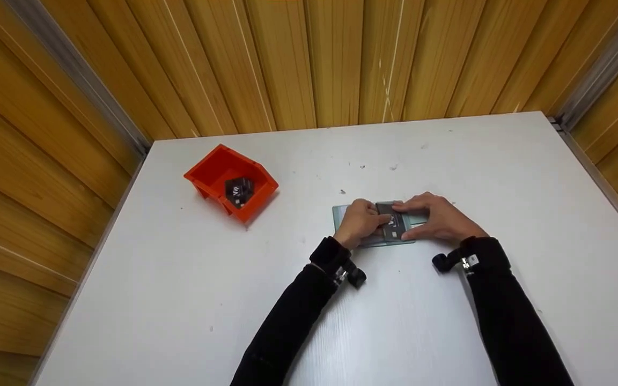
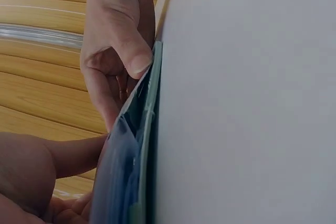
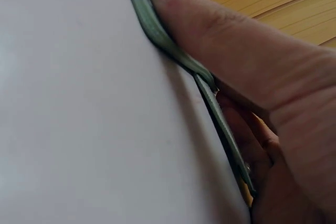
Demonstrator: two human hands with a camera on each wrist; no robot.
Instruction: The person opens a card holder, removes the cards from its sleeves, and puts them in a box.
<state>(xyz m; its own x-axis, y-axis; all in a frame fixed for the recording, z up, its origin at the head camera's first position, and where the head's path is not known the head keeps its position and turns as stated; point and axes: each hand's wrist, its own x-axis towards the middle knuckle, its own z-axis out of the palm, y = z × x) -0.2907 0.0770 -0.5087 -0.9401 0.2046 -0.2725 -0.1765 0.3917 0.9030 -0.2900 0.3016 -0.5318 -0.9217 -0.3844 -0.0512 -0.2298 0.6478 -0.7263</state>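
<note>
A green-edged card holder (image 1: 373, 244) with clear plastic sleeves (image 2: 116, 153) lies spread on the white table. Over its middle is a black card (image 1: 393, 228) with "Vip" lettering. My right hand (image 1: 440, 219) holds this card between the thumb, at its near edge, and the fingers, at its far edge. From the left, my left hand (image 1: 360, 221) grips the holder's sleeve, its thumb reaching to the card's left side. Seen from the right wrist, the right thumb (image 3: 210, 30) lies along the holder's green edge (image 3: 152, 27). The left fingertips are partly hidden.
An orange bin (image 1: 207, 174) stands at the left rear of the white table (image 1: 142, 279), with black cards (image 1: 240, 188) inside. Wood-patterned walls (image 1: 336, 64) enclose the back and sides. Small dark marks dot the tabletop behind the holder.
</note>
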